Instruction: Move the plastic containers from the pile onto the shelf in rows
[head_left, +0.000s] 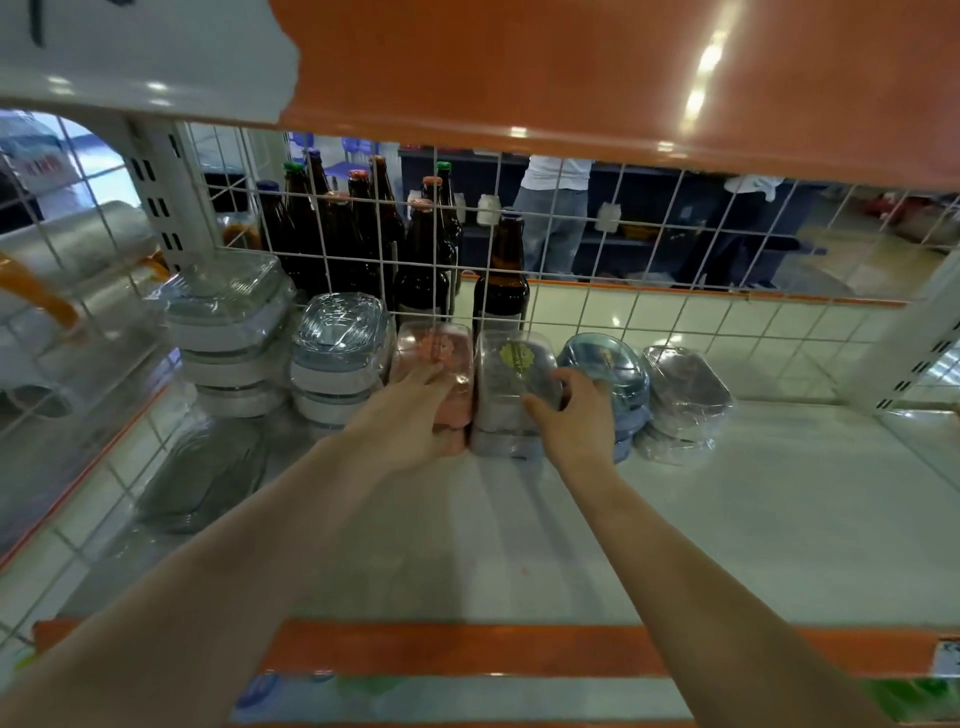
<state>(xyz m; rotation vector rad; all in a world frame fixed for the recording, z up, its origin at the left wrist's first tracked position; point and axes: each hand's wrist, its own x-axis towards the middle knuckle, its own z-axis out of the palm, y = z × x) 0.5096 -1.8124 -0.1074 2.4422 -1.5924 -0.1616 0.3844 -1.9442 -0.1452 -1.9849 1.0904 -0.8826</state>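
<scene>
Both arms reach forward into a shop shelf (519, 545) with a pale deck and an orange front edge. A row of shrink-wrapped plastic container packs stands along the back of the deck, against a white wire grid (623, 260).

From the person's left the row reads: a tall stack of clear square containers (228, 322), a shorter stack of clear-lidded grey containers (337, 353), a pink container pack (434, 353), a grey container pack (506, 374) bearing a yellow label, a blue container pack (618, 374), and a clear silver-toned pack (680, 395) at the right end. The pink and grey packs stand touching one another at the middle of the row.

The left hand (410, 415) lies on the front and top of the pink container pack, fingers fairly straight and spread over the wrap; it presses rather than grips. The right hand (571, 415) holds the grey container pack, thumb curled on its near face and fingers wrapped round its right side, between that pack and the blue one.

A dark smoked container (208, 467) lies tilted on the deck at the left, nearer the front, apart from the row. Behind the grid stand several brown glass bottles (363, 223) with coloured caps. Further back, a person in jeans (553, 218) stands at dark shelving.
</scene>
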